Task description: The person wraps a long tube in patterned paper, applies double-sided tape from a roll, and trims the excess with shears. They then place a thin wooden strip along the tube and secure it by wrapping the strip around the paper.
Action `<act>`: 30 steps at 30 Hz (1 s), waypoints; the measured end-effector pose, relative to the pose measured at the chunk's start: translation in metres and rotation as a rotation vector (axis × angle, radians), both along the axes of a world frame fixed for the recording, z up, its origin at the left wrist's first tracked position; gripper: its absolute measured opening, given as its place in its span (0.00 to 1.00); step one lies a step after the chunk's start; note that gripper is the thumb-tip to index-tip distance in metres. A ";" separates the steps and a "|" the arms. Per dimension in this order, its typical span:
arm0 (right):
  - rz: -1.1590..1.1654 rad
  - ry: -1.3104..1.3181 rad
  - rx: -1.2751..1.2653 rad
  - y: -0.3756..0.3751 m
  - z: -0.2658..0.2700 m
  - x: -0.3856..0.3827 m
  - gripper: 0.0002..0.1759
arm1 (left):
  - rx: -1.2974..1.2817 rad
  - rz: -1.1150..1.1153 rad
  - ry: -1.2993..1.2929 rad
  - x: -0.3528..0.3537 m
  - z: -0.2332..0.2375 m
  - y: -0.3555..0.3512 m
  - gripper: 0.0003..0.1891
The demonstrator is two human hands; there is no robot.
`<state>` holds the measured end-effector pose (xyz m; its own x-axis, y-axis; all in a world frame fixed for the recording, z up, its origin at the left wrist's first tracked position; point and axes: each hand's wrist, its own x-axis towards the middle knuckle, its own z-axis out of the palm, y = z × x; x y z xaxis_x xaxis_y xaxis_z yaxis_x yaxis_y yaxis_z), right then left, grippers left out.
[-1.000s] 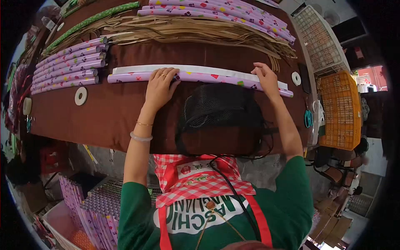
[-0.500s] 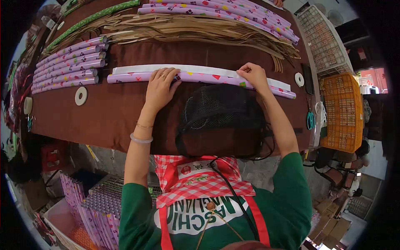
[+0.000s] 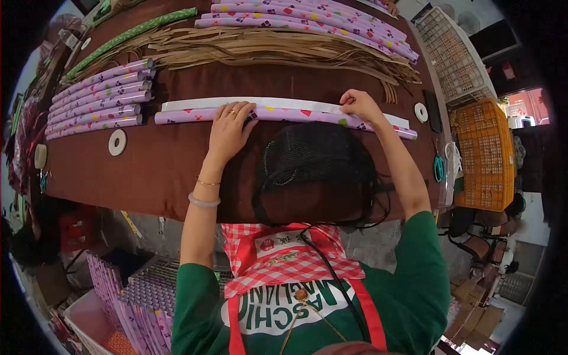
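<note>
Head view, clock directions taken from the picture's centre: a brown cloth-covered surface (image 3: 171, 171) stretches across the middle and up to 12 o'clock. Near its far side, a long bundle of brown strips (image 3: 236, 44) lies at 12, and beyond it a pile of purple patterned tubes (image 3: 307, 18) leans toward 1. An orange crate (image 3: 484, 157) stands off the right side at 3, a white crate (image 3: 455, 56) at 2. Below the surface, toward 8, a bin (image 3: 83, 316) holds upright patterned tubes. The black mesh item (image 3: 316, 157) sits near the centre, close to the person. A row of shorter tubes (image 3: 97, 100) lies at 10.

The patterned tube (image 3: 284, 114) being handled runs crosswise at 12, between the bundle and the mesh item, with a white strip (image 3: 201, 103) along its far edge. The left hand (image 3: 231, 130) lies over it toward 11, fingers spread across the top and thumb apart, a loose pressing grip. The right hand (image 3: 362, 107), toward 1, has thumb and fingertips closed together at the strip; whether they pinch it is too small to tell. Teal-handled scissors (image 3: 438, 168) lie at 3, one tape roll (image 3: 420, 112) at 2.
</note>
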<state>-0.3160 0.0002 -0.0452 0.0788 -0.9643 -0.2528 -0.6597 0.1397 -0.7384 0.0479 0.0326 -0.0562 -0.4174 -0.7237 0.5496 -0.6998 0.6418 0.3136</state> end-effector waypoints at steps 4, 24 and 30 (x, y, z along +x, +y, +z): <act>-0.123 0.123 -0.159 0.021 0.023 0.010 0.08 | 0.066 -0.007 -0.005 0.001 0.001 0.000 0.17; 0.018 0.535 -0.484 0.109 0.019 -0.074 0.20 | 0.022 -0.081 -0.134 -0.026 0.009 0.001 0.17; 0.078 0.530 -0.493 0.111 0.022 -0.081 0.24 | 0.002 -0.084 -0.059 -0.035 0.002 0.004 0.18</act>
